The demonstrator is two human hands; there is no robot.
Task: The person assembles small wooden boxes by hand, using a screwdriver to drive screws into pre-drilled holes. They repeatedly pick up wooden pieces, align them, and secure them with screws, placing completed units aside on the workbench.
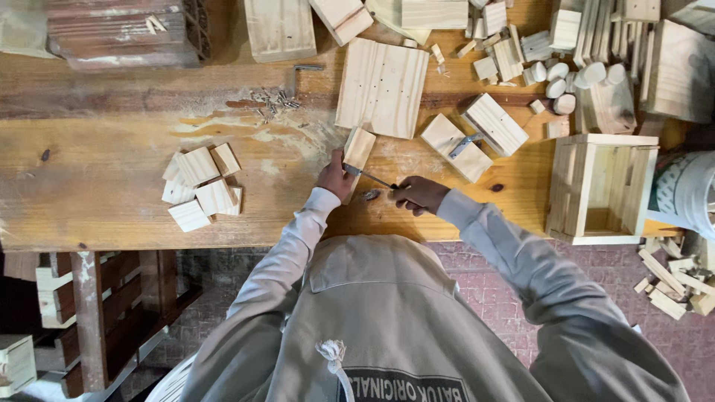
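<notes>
Pale pine was everywhere on your worktop [97,186], and the piece in hand was a small pine block [359,148] standing at the near edge of the square pine panel [382,87], just in front of you. Your left hand [335,179] was closed around the lower end of that block, steadying it against the worktop. Your right hand [418,195] was curled shut on the dark handle of a screwdriver [375,179], whose thin shaft ran across to the foot of the block where your left hand gripped it; whether the tip sat in a screw I could not tell, since the spot was too small to read. By my judgement you were at the fastening stage of one block, with plenty left: a cluster of six or so cut pine squares [199,187] lay untouched well to your left, a scatter of loose screws [272,102] sat beyond them near the panel, and the panel itself showed a row of small holes with nothing yet fixed to it. A finished-looking slatted pine crate [602,187] stood at your right, near the worktop's edge, which suggested what the parts were meant for. A second tool with a blue grip [464,144] rested on another block, apart from both hands.
</notes>
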